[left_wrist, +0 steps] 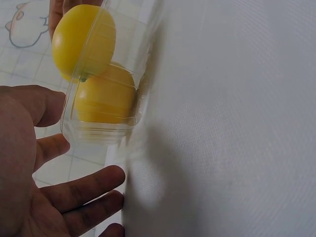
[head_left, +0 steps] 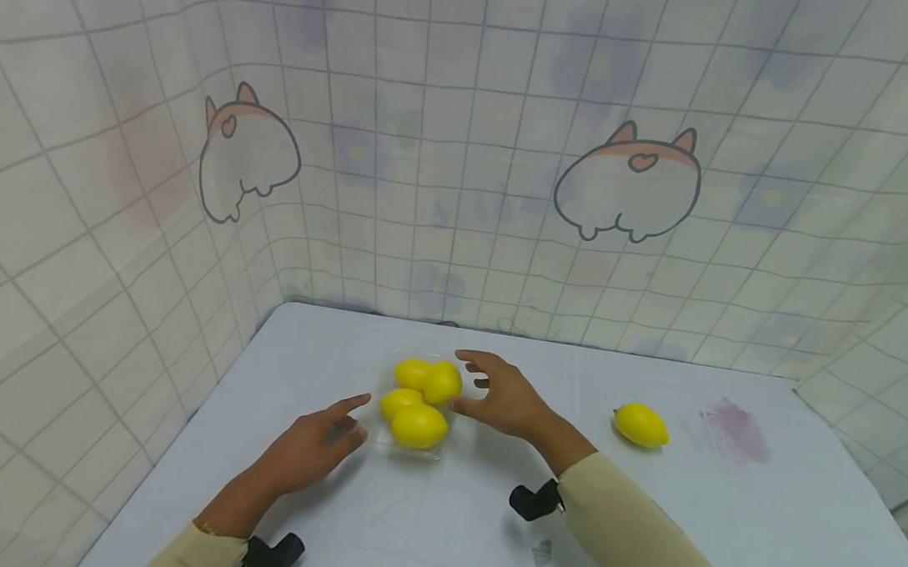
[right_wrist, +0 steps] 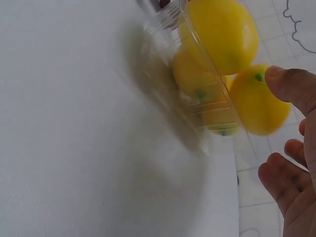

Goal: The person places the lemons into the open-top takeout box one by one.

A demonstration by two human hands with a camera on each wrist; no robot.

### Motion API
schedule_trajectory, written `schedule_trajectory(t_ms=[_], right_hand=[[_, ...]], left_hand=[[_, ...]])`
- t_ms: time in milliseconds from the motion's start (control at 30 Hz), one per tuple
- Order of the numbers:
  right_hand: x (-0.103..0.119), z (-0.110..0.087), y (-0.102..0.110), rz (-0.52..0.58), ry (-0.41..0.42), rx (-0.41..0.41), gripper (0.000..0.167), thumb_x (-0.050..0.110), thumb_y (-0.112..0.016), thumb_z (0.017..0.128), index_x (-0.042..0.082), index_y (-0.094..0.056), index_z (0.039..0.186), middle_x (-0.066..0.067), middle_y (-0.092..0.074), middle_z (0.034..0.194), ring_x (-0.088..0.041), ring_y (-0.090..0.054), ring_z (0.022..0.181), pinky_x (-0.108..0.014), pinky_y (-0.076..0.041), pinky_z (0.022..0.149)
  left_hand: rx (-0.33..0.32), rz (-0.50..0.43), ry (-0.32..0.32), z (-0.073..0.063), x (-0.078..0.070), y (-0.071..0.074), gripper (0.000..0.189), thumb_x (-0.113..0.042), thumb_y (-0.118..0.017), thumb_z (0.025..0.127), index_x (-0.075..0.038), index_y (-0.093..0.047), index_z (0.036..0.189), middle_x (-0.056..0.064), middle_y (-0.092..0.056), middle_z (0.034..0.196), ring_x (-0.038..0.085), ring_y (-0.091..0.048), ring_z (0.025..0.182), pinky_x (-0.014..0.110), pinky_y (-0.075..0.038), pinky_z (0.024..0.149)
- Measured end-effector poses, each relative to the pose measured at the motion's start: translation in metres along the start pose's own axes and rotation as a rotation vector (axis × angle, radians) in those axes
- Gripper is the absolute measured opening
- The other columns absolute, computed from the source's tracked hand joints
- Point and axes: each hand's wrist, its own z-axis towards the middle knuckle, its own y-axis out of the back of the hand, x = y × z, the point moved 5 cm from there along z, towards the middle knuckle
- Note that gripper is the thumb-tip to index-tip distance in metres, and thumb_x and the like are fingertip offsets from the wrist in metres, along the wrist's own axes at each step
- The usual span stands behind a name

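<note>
Left fingers (left_wrist: 89, 187) and right fingers (right_wrist: 280, 180) totally relaxed beside the lemon tub (left_wrist: 98, 133); only head cam catches the lone lemon (head_left: 642, 425).

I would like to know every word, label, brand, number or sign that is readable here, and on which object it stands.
None: no readable text in any view.
The lemons and clear box show no print.
The wall cloth carries only drawings and lines.
The pink patch shows no letters.
</note>
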Motion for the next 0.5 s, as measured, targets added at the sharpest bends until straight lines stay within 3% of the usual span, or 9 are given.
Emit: schedule_trajectory(t_ms=[500], right_hand=[[-0.031, -0.027, 0.026, -0.104, -0.04, -0.066, 0.075, 0.041, -0.083, 0.087, 0.028, -0.048, 0.152, 0.0, -0.051, 0.15, -0.029, -0.055, 0.129, -0.051, -0.049, 0.102]], left_hand=[[0.005, 0.028, 0.001, 0.002, 0.0, -0.001, 0.057, -0.047, -0.06, 0.102, -0.034, -0.045, 0.155, 0.006, -0.066, 0.133, 0.034, -0.056, 0.129, 0.063, -0.042, 0.104]])
